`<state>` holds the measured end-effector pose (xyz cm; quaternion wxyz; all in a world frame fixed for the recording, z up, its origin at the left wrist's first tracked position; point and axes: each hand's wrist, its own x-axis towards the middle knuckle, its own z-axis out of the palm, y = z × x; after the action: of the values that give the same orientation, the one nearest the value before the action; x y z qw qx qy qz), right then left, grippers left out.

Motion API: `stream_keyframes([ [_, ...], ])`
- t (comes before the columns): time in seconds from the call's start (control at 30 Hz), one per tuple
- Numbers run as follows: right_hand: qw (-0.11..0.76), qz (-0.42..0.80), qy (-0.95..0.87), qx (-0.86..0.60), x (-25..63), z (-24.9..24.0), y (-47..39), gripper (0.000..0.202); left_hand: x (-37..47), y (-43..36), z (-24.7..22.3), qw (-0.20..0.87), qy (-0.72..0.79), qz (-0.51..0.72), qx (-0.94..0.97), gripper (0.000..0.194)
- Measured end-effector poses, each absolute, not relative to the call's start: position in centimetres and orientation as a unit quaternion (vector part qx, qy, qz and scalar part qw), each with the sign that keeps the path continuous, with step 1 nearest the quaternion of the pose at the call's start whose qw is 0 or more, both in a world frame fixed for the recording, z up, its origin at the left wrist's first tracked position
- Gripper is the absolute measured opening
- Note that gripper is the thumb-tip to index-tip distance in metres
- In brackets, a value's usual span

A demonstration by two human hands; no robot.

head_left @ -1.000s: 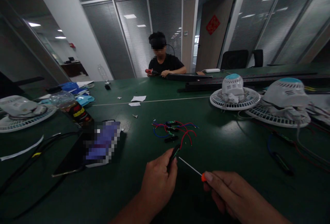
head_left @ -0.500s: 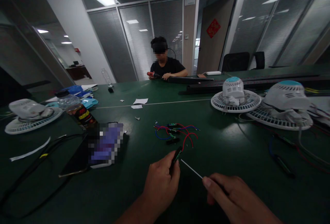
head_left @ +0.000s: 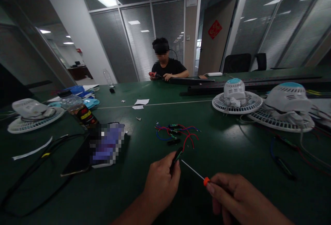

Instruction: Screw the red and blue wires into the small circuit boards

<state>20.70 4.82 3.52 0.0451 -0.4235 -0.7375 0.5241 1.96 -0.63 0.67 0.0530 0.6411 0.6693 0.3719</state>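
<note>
Between the thumb and fingers of my left hand (head_left: 162, 178) is a small dark circuit board (head_left: 177, 156) with green parts and a red wire at its top. My right hand (head_left: 232, 194) is closed round a screwdriver (head_left: 192, 169) with an orange collar and a thin metal shaft. The shaft points up and left, its tip beside the board; whether they touch I cannot tell. Just beyond my left hand lies a tangle of small circuit boards (head_left: 173, 131) with red and blue wires. Most of the screwdriver handle is hidden by my right hand.
White fan units (head_left: 234, 95) sit at the right, another fan unit (head_left: 33, 113) at the left. A phone (head_left: 77, 157), a drink bottle (head_left: 82, 113) and black cables (head_left: 49, 152) occupy the left side. More wired boards (head_left: 284, 166) lie right. Across the table, a person (head_left: 169, 66) holds a red tool.
My right hand has shifted slightly right and down along the screwdriver, and its orange collar now shows. The left hand keeps its hold on the board. The view has shifted slightly.
</note>
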Motion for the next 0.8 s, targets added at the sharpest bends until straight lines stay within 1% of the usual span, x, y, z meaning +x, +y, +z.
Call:
stream_keyframes([
  [0.1,0.075,0.523,-0.729,-0.436,20.6,3.5,4.8,0.023,1.9,-0.6,0.6,0.054,0.672,0.372,0.638,0.025],
  [0.2,0.112,0.517,-0.74,-0.416,20.6,3.2,4.8,0.022,1.9,-0.5,0.4,0.055,0.673,0.375,0.635,0.024],
  [0.4,0.085,0.509,-0.712,-0.476,20.5,3.9,4.7,0.043,1.9,-0.6,0.3,0.049,0.67,0.38,0.635,0.024],
  [0.47,0.085,0.535,-0.694,-0.475,20.6,4.2,4.7,0.043,1.9,-0.5,0.4,0.051,0.668,0.38,0.637,0.024],
  [0.6,0.083,0.591,-0.68,-0.426,20.7,4.1,5.1,0.041,1.9,-0.5,0.8,0.062,0.67,0.374,0.639,0.024],
  [0.8,0.043,0.649,-0.637,-0.413,20.9,3.2,5.3,0.037,1.9,-0.7,0.8,0.079,0.681,0.358,0.634,0.023],
])
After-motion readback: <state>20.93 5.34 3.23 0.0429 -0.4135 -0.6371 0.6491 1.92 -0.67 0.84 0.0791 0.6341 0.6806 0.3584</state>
